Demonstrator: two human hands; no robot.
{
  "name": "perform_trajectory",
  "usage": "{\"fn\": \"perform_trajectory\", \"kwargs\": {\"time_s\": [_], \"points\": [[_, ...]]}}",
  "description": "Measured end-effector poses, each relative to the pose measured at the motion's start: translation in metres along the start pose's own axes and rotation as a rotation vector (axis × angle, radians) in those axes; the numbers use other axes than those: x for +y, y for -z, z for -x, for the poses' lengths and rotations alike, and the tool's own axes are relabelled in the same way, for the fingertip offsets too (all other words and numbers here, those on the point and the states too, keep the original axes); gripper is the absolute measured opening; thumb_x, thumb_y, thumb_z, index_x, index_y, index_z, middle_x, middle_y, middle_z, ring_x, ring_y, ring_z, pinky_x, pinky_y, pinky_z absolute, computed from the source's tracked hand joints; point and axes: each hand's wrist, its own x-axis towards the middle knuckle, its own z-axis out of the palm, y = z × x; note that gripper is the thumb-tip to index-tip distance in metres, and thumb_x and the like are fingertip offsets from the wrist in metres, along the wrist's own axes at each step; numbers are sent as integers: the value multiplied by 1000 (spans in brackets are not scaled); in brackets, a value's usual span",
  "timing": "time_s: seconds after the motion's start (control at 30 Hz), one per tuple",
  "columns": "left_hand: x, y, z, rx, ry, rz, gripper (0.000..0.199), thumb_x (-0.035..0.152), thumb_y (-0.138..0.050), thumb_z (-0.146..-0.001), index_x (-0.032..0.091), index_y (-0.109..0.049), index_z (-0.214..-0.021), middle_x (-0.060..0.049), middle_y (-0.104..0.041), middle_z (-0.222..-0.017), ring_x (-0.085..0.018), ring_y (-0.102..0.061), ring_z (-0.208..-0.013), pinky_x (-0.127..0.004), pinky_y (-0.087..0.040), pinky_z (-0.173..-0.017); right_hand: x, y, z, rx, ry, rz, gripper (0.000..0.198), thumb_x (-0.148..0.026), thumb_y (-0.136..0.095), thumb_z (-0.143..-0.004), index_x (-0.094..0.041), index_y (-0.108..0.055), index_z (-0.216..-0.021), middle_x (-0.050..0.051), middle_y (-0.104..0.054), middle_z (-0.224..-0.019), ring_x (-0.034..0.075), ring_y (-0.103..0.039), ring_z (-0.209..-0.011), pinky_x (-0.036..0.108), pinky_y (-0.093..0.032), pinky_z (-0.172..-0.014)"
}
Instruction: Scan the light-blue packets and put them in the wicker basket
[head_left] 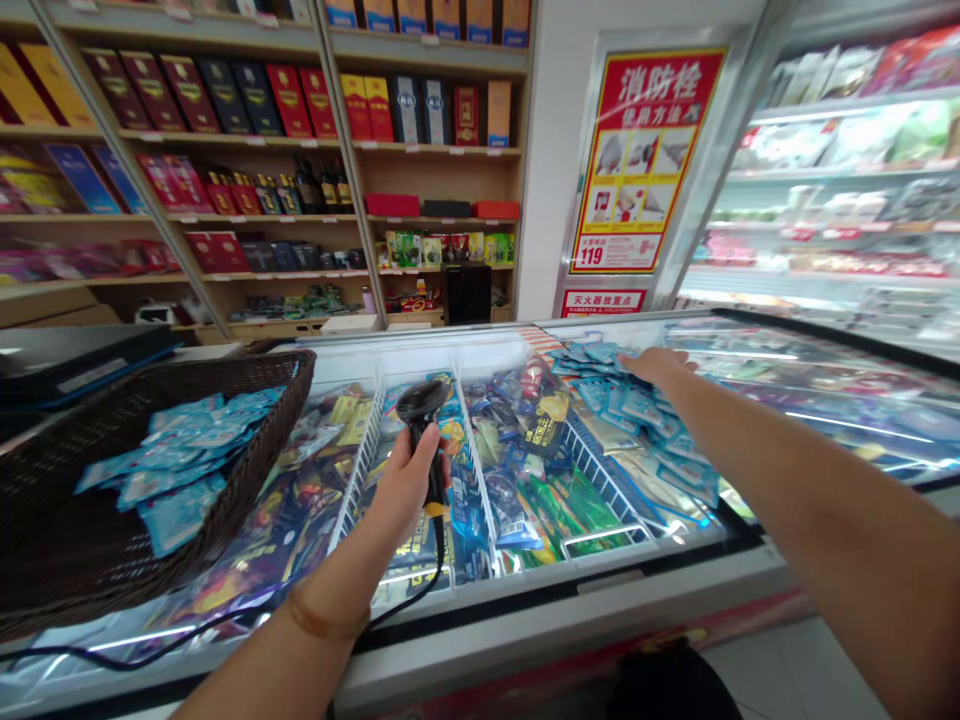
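My left hand (420, 465) is wrapped round the handle of a black handheld barcode scanner (422, 402), its head pointing up and away from me. The scanner's black cable (439, 550) drops past my wrist. On the right, my right hand (658, 366) reaches to the far end of a pile of blue packets (622, 405), fingers spread at its edge; whether a packet touches the fingertips I cannot make out. That pile lies on the glass top of a chest freezer. More blue packets (195, 450) lie in a dark brown woven basket (300, 385) at the left.
Under the glass of the chest freezer (600, 580), white wire baskets (480, 480) hold bagged frozen goods. Shelves (262, 225) of boxes and bottles stand behind. A red fire hydrant poster (649, 160) hangs on the wall; a lit refrigerated display (847, 180) stands at right.
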Motion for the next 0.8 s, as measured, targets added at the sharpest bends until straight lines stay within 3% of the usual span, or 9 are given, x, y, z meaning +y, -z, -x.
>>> {"fn": "perform_trajectory", "kwargs": {"time_s": [0.1,0.23,0.37,0.47,0.57,0.6,0.67,0.8], "points": [[-1,5,-1,-17,-25,-26,53,64,-73,-72,22,-53,-98,4,-61,-70,-10,-53,-48,-23,-42,-44,3,-4,-5,-92,-128,70,52,-49,-83,-66,-9,-71,-96,37,-53,-131,47,-38,-133,57,-36,-94],[0,6,-2,-50,-24,-59,50,63,-69,-77,22,-53,-99,4,-60,-67,-11,-54,-48,-24,-42,-45,0,-6,-4,-106,-130,72,43,-41,-85,-63,-15,-67,-92,34,-51,-133,43,-39,-131,53,-38,-90],[-2,6,-1,-57,-26,-56,52,64,-69,-76,22,-52,-100,4,-62,-71,-10,-54,-48,-24,-42,-46,-10,-3,-4,-57,-134,-33,30,-28,-82,-65,-19,-56,-76,28,-56,-119,40,-41,-129,55,-39,-92],[-4,5,0,-81,-28,-59,54,65,-70,-75,22,-51,-102,3,-62,-73,-10,-54,-48,-24,-43,-46,-31,0,5,-49,-84,-210,32,-16,-76,-69,-21,-45,-65,17,-61,-101,37,-47,-125,56,-38,-98],[-3,3,3,-120,-16,-67,52,65,-69,-77,22,-51,-101,5,-59,-68,-11,-54,-47,-24,-42,-45,-64,-6,31,-122,-6,-495,23,-15,-68,-75,-21,-47,-67,6,-61,-83,26,-60,-101,44,-47,-91],[-2,2,4,-129,-13,-67,51,64,-68,-78,22,-51,-100,5,-59,-68,-10,-54,-48,-24,-42,-45,-77,-11,43,-211,-38,-732,16,-15,-66,-77,-20,-52,-71,5,-63,-82,23,-62,-95,41,-49,-87],[1,0,7,-141,-12,-57,48,62,-69,-78,21,-51,-97,4,-60,-72,-9,-54,-49,-23,-42,-46,-103,-25,71,-317,-21,-889,7,-19,-63,-80,-21,-56,-80,2,-65,-78,19,-64,-82,34,-53,-76],[3,-1,8,-131,-25,-29,48,60,-70,-78,21,-51,-97,4,-61,-78,-8,-53,-50,-23,-43,-47,-147,-59,125,-452,-6,-1116,4,-25,-60,-84,-24,-60,-88,2,-71,-79,18,-66,-80,27,-52,-67]]}}
